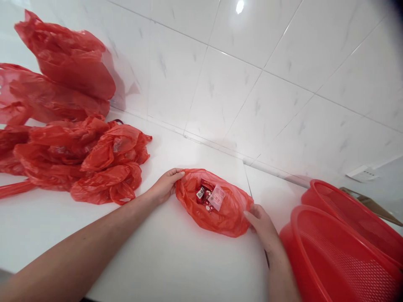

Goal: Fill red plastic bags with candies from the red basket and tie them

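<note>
A red plastic bag (201, 222) stands on the white table in front of me, its mouth spread wide. My left hand (168, 184) pinches the bag's left rim, thumb on the inside. At the opposite end of the mouth, my right hand (260, 220) grips the right rim in the same way. Down inside lie several small packets: dark red ones (206, 184), one bearing a black-and-white code label (200, 193), and a pale pink packet (217, 197) on top. The undersides of my fingers are hidden behind the plastic.
Crumpled red plastic bags (82, 155) lie heaped on the left, with fuller-looking red bags (72, 63) behind them against the tiled wall (226, 92). Two red perforated baskets (333, 247) stand at the right. A seam (247, 178) crosses the white tabletop (163, 251).
</note>
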Demonstrator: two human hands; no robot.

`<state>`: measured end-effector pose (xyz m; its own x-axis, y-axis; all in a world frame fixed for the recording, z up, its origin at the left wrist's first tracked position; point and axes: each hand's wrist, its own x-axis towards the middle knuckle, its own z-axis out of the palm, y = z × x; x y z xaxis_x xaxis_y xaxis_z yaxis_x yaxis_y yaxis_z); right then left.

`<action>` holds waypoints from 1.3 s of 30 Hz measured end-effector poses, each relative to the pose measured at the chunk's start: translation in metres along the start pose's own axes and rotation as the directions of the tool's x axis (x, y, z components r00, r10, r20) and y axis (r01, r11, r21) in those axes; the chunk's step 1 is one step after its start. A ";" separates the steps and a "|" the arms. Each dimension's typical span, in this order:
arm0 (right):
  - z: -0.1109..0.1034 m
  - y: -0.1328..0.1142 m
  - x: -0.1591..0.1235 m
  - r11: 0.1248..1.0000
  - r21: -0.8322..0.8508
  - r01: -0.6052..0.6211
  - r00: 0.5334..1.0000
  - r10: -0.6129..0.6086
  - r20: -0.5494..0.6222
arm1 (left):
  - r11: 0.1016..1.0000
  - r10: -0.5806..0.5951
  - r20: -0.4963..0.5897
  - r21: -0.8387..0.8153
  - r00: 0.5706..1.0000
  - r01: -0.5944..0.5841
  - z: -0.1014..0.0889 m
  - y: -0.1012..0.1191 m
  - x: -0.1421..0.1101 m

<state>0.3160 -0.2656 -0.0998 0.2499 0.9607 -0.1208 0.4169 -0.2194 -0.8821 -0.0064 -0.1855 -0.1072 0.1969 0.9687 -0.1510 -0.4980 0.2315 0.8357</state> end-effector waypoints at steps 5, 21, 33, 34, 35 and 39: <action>0.003 0.003 0.002 0.995 0.091 0.043 0.996 -0.035 -0.088 | 0.999 0.033 -0.022 -0.017 0.999 -0.033 0.000 -0.001 0.001; 0.025 0.002 0.001 0.936 0.283 0.210 0.895 -0.068 -0.441 | 0.996 0.088 0.117 0.000 0.989 -0.088 -0.005 0.004 -0.003; 0.002 -0.058 0.012 0.579 0.712 0.397 0.915 -0.185 -0.359 | 0.932 0.282 0.170 -0.284 0.944 -0.227 -0.022 0.039 -0.004; 0.002 -0.058 0.010 0.551 0.727 0.410 0.912 -0.240 -0.333 | 0.927 0.292 0.195 -0.297 0.936 -0.228 -0.022 0.041 -0.005; 0.004 -0.057 0.009 0.536 0.735 0.416 0.909 -0.282 -0.308 | 0.929 0.295 0.217 -0.294 0.931 -0.226 -0.022 0.042 -0.005; 0.018 -0.040 0.008 0.594 0.729 0.341 0.934 -0.305 -0.188 | 0.955 0.294 0.229 -0.104 0.928 -0.278 -0.026 0.037 -0.002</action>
<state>0.2854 -0.2463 -0.0741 0.2700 0.9320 0.2419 -0.3041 0.3209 -0.8970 -0.0475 -0.1760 -0.0897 0.2295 0.9465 0.2269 -0.6178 -0.0385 0.7854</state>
